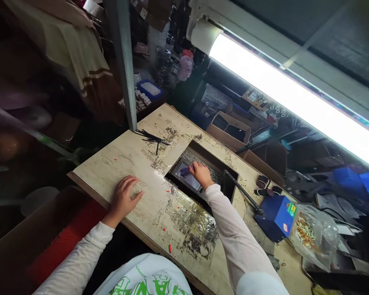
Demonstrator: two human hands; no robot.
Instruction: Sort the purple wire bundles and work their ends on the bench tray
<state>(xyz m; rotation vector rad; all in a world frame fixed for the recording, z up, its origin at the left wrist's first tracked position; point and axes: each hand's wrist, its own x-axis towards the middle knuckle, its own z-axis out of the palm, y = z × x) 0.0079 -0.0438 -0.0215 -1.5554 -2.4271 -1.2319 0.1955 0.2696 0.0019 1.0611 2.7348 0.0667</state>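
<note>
My left hand (126, 197) lies on the worn wooden table (147, 196), thumb apart from the fingers, holding nothing. My right hand (202, 174) is over a dark rectangular pan (181, 189) sunk into the tabletop. Its fingers are closed on a small bundle of thin purple strands (186, 171), whose exact kind is too small to make out. Beneath the strands a shiny greyish surface shows in the pan. A dark rod (244, 192) slants from the pan's right side to a blue box (275, 217).
Thin black strips (153, 141) lie near the metal post (126, 82). Orange bits (169, 248) dot the table. At right sit dark rolls (264, 186) and a clear bag (313, 233) of small thin pieces. A bright tube lamp (289, 90) hangs overhead, and an open carton (229, 129) stands behind.
</note>
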